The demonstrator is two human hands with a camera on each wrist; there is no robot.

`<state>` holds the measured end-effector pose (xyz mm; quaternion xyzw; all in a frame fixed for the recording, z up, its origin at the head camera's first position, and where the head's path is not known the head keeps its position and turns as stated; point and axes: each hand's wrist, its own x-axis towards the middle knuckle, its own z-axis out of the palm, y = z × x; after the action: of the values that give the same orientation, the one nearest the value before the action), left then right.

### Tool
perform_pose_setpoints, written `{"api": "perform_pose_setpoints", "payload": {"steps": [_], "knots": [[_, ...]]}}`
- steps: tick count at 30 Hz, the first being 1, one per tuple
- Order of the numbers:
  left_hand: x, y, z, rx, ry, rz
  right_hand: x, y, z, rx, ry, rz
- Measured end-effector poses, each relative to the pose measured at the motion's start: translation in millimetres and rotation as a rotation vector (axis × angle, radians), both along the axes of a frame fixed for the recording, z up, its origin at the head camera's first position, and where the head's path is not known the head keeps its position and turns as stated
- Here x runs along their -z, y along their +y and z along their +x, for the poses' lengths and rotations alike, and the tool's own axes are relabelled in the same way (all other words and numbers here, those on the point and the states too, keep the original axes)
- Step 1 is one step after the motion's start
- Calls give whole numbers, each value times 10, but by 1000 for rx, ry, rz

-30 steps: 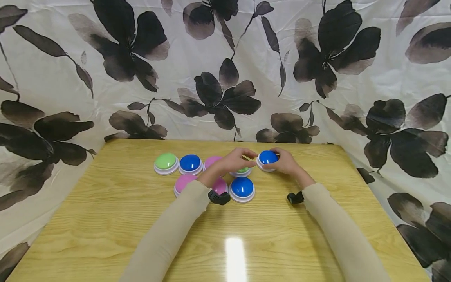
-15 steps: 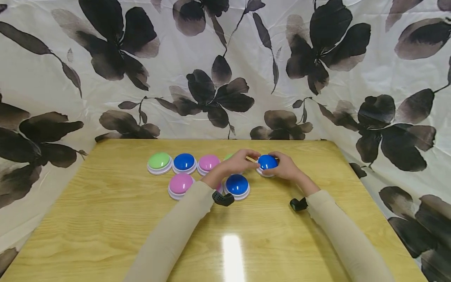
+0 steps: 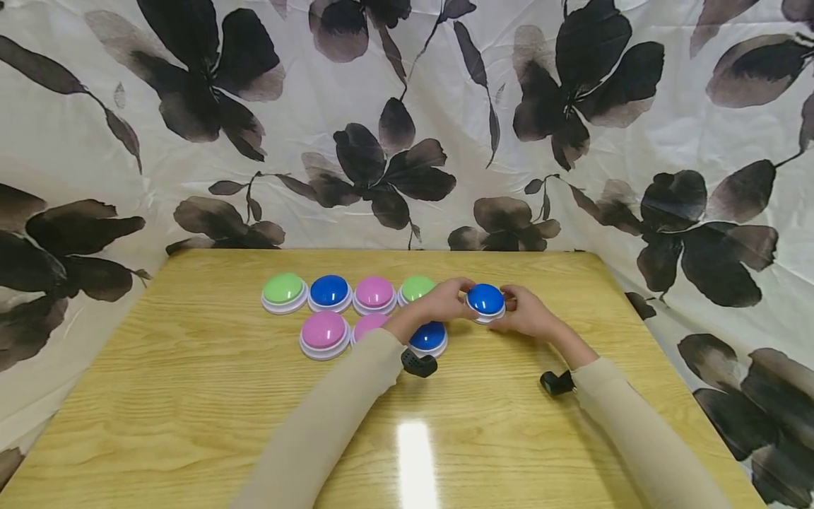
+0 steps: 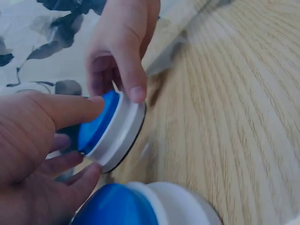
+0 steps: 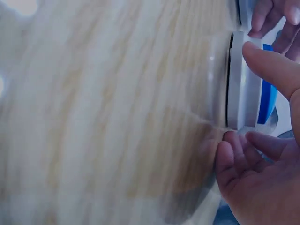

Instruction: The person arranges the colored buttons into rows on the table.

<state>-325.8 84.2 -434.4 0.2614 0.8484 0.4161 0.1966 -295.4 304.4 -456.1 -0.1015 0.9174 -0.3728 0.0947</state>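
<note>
A blue domed push button [image 3: 486, 299] with a white round base lies at the right end of the group, between both hands. My left hand [image 3: 448, 301] holds its left side, thumb and fingers spread around it; in the left wrist view the thumb tip overlaps the blue dome [image 4: 97, 124]. From the right, my right hand [image 3: 533, 314] grips it, and the right wrist view has that thumb [image 5: 262, 61] against the white base [image 5: 243, 86]. Close by the left forearm is another blue button [image 3: 428, 336], partly covered by it.
Behind runs a row with a green button [image 3: 282, 288], a blue button [image 3: 329, 290], a pink button [image 3: 374, 291] and a green button [image 3: 417, 287]. Nearer lie a pink button [image 3: 323, 330] and a partly hidden pink one [image 3: 367, 324]. A floral cloth [image 3: 394, 106] hangs behind the wooden table [image 3: 191, 396].
Both hands and the blue button between them have shifted slightly right and nearer. My left hand has come to the button's left side, uncovering the rear green button. The head view has turned slightly right.
</note>
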Motion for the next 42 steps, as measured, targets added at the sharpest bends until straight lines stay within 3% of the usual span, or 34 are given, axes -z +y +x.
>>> {"api": "perform_pose_setpoints", "payload": {"steps": [8, 12, 17, 23, 30, 42], "knots": [[130, 155, -39, -15, 78, -71, 87, -23, 38, 6, 100, 6], [164, 184, -48, -35, 130, -103, 108, -42, 51, 49, 95, -17], [148, 172, -30, -86, 137, -133, 115, -67, 45, 74, 91, -60], [82, 135, -42, -99, 134, -113, 28, -67, 38, 81, 99, -87], [-38, 18, -49, -67, 191, -41, -187, -106, 103, 80, 98, -90], [-341, -428, 148, -88, 221, 78, -571, -411, 259, 13, 169, -154]]}}
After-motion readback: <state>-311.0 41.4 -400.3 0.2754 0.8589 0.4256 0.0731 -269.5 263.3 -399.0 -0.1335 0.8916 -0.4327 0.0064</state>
